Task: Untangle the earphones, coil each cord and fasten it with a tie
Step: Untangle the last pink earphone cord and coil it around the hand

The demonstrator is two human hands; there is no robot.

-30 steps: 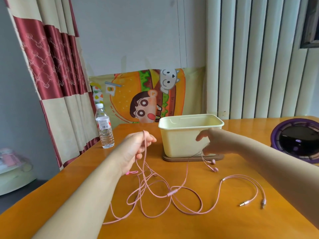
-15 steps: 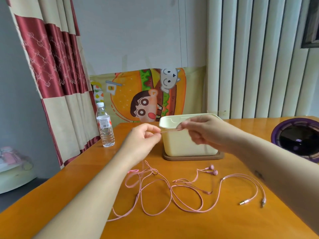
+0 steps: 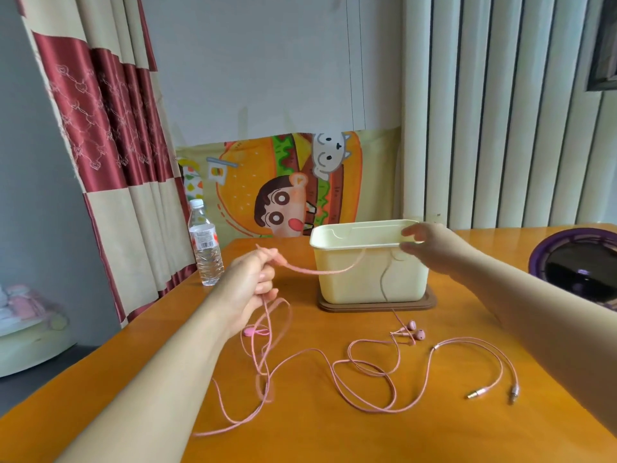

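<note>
We see the pink earphones mostly lying in loose, crossing loops on the orange surface, between and below our two outstretched arms. Our left hand is raised above the surface, left of the cream box. Its fingers are curled round a cord. Below the fist, strands of that cord hang down to the loops on the surface. From the top of the fist, a blurred length sags across in front of the box towards the other hand.

Our right hand hovers at the box's right upper rim, thumb and fingers a little apart. It is too blurred for us to tell whether it has hold of anything. A thin strand runs down the front of the box from near it to the two earbuds, which lie touching on the surface just in front of the box, below the right hand.

Two metal plugs lie side by side near the right forearm, well apart from both hands. A small pink piece that we cannot identify rests just beside the left wrist.

The box stands on a brown base. A water bottle stands at the surface's left edge, near a red and cream curtain.
</note>
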